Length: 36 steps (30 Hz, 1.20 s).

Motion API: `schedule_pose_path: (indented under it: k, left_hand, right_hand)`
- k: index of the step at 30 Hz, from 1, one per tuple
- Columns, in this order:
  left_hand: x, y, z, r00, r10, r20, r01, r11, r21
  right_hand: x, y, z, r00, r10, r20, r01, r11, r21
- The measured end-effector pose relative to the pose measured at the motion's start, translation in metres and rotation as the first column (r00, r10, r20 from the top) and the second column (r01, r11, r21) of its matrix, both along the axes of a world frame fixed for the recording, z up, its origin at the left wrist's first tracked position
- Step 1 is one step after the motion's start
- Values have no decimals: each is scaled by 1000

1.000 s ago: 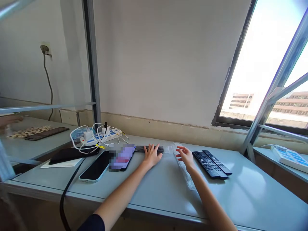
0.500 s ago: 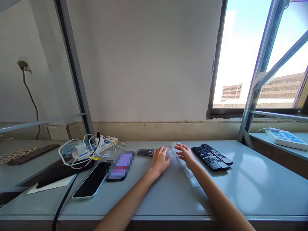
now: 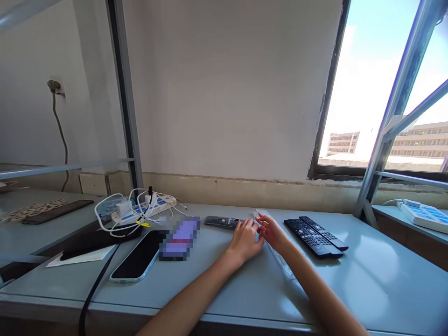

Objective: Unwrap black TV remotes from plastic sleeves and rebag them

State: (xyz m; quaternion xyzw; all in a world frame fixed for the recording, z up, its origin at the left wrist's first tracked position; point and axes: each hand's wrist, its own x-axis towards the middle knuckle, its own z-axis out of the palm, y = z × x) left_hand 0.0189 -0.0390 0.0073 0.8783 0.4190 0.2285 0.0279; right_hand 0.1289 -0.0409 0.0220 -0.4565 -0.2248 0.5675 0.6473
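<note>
A dark remote control (image 3: 221,222) lies crosswise on the grey desk (image 3: 241,289), its right end by my left hand (image 3: 246,239). That hand rests palm down with bent fingers at the remote's right end; what is under them is hidden. My right hand (image 3: 272,231) is just to the right, its fingertips close to the left hand's, fingers curled and slightly apart. A clear plastic sleeve (image 3: 284,266) runs beneath my right hand and forearm. Several black remotes (image 3: 313,237) lie side by side to the right of my right hand.
On the left are a phone with a black screen (image 3: 138,256), a phone with a blurred purple screen (image 3: 180,238), a power strip (image 3: 143,210) with tangled white cables, and a black pouch (image 3: 98,240). Another power strip (image 3: 425,215) sits at the far right.
The camera view has shifted a little. My left hand has moved right, off part of the dark remote, showing more of it, and now nearly meets my right hand.
</note>
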Motion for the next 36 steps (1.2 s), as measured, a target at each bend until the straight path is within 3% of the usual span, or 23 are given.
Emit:
schedule_pose_path:
  k: [12, 20, 27, 36]
  left_hand:
    - [-1, -1, 0, 999, -31, -12, 30, 998, -51]
    - [2, -4, 0, 995, 91, -30, -94, 991, -100]
    - [5, -6, -3, 998, -12, 54, 19, 992, -123]
    - [2, -2, -6, 999, -25, 37, 28, 996, -83]
  right_hand:
    - [2, 4, -3, 998, 23, -59, -25, 999, -22]
    - [0, 0, -2, 992, 22, -121, -28, 999, -42]
    - [1, 0, 0, 990, 25, -142, -31, 999, -42]
    - [3, 1, -1, 987, 40, -156, -44, 999, -24]
